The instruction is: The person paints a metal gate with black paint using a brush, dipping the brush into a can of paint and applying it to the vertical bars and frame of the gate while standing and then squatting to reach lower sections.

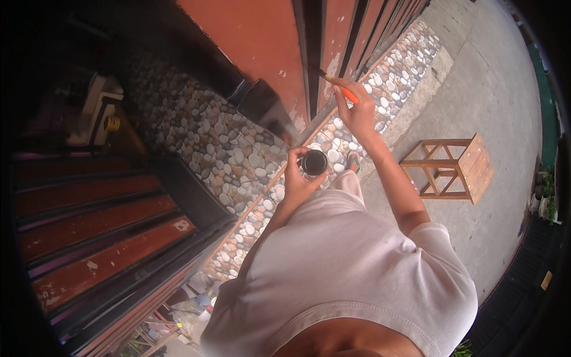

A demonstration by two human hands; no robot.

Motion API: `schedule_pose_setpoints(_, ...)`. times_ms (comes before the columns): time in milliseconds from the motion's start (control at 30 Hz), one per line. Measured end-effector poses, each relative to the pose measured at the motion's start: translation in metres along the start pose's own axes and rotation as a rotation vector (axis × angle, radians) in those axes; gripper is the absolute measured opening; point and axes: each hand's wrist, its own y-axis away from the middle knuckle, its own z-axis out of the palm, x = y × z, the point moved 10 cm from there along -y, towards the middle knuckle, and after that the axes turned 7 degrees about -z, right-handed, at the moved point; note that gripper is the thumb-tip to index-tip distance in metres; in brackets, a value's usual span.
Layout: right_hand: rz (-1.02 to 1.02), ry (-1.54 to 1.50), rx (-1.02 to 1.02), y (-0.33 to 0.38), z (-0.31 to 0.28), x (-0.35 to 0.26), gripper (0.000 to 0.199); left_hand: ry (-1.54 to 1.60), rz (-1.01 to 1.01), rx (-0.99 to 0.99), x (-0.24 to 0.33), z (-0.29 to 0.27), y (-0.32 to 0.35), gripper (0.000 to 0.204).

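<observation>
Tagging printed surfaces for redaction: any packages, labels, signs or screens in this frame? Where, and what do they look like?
No labels, signs or screens can be made out.
Small round dark cup: held in the left hand, centre frame; plain black inside.
Crumpled clear plastic wrapping: bottom edge, on the ground; too blurred to tell.

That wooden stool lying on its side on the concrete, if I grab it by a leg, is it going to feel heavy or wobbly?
The wooden stool is an open frame of slim legs and rungs under a flat seat, so it is probably light for its size. Its joints look square, so likely stiff, not wobbly. Being boxy, it should slide or tip rather than roll.
</observation>
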Motion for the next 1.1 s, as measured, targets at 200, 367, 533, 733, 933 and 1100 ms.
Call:
schedule_pose_setpoints(200,-0.157,-0.013,0.216,-0.031,-0.033,-0.041,0.014,-0.016,-0.007,-0.004,-0.001,-0.001,0.000,0.069)
schedule_pose_setpoints(367,-0.035,-0.011,-0.014,-0.001,0.009,-0.009,0.014,0.034,-0.029,-0.013,0.001,-0.001,-0.003,0.069)
schedule_pose_setpoints(533,-0.031,0.026,-0.003,-0.019,0.008,-0.003,0.014,-0.025,-0.036,-0.006,0.003,-0.003,-0.002,0.069)
schedule_pose_setpoints(733,-0.213,-0.001,0.244,-0.073,-0.049,-0.063,0.016,-0.006,-0.024,-0.010,0.004,0.000,-0.003,0.069)
schedule_pose_setpoints(933,-0.170,-0.013,0.180,-0.054,-0.052,-0.060,0.013,-0.014,-0.004,-0.001,0.008,0.001,-0.003,0.070)
schedule_pose_setpoints(1100,-0.086,0.011,-0.039,-0.029,-0.014,-0.019,0.011,-0.030,0.016,-0.025,0.007,0.006,-0.003,0.068)
